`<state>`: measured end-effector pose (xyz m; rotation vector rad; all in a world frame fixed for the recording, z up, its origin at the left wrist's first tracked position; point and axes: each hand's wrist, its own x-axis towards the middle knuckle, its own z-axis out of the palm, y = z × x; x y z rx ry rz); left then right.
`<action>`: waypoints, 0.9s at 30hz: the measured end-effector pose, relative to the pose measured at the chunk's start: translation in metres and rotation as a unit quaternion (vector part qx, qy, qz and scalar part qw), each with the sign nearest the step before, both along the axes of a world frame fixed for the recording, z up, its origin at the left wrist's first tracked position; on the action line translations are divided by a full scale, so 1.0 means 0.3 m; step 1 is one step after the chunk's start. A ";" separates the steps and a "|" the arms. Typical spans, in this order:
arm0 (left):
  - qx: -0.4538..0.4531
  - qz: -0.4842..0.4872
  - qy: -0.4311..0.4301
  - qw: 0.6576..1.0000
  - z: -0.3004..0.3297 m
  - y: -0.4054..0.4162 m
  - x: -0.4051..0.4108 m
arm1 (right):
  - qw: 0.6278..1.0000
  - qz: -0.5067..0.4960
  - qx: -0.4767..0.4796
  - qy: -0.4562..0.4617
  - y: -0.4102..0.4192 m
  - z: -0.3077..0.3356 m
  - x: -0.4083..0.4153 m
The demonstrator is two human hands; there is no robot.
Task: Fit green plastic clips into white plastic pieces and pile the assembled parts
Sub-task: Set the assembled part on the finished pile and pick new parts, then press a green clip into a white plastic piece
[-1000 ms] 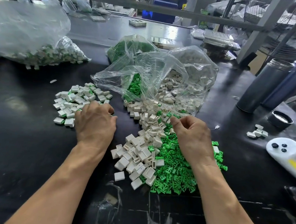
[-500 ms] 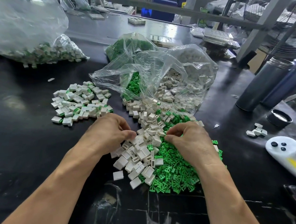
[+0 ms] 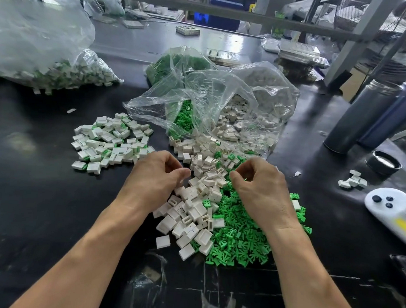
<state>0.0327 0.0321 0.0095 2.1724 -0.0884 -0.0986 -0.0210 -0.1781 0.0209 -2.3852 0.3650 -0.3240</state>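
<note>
A heap of loose white pieces (image 3: 194, 207) lies at the middle of the black table, with a heap of green clips (image 3: 237, 240) to its right. My left hand (image 3: 156, 179) is curled over the white heap, thumb and fingertips pinching a white piece that is mostly hidden. My right hand (image 3: 259, 189) is curled over the top of the green heap, pinching a green clip of which only a sliver shows. The two hands are a short gap apart. The pile of assembled parts (image 3: 111, 142) lies to the left, beyond my left hand.
An open clear bag (image 3: 235, 103) spills white pieces and clips behind the heaps. A bag of green clips (image 3: 176, 63) sits farther back, and a bag of assembled parts (image 3: 60, 75) at far left. Two metal bottles (image 3: 364, 115), a cap (image 3: 383, 163), a few white pieces (image 3: 353, 181) and a white device (image 3: 390, 203) are at right.
My left hand has come from the assembled pile to the white heap and pinched there. My right hand has stayed over the green clips, fingers curled tighter.
</note>
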 end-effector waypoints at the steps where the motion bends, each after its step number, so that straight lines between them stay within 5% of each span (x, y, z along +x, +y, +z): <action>1: -0.017 0.002 -0.009 1.000 0.002 -0.003 -0.003 | 1.000 0.001 0.012 -0.017 0.004 -0.001 0.000; 7: -0.057 -0.002 -0.060 0.997 0.012 -0.018 -0.021 | 0.993 0.024 0.088 -0.072 0.021 -0.013 -0.003; 27: -0.191 -0.076 -0.018 0.978 0.024 -0.062 -0.061 | 0.970 0.042 0.206 -0.123 0.030 -0.035 0.009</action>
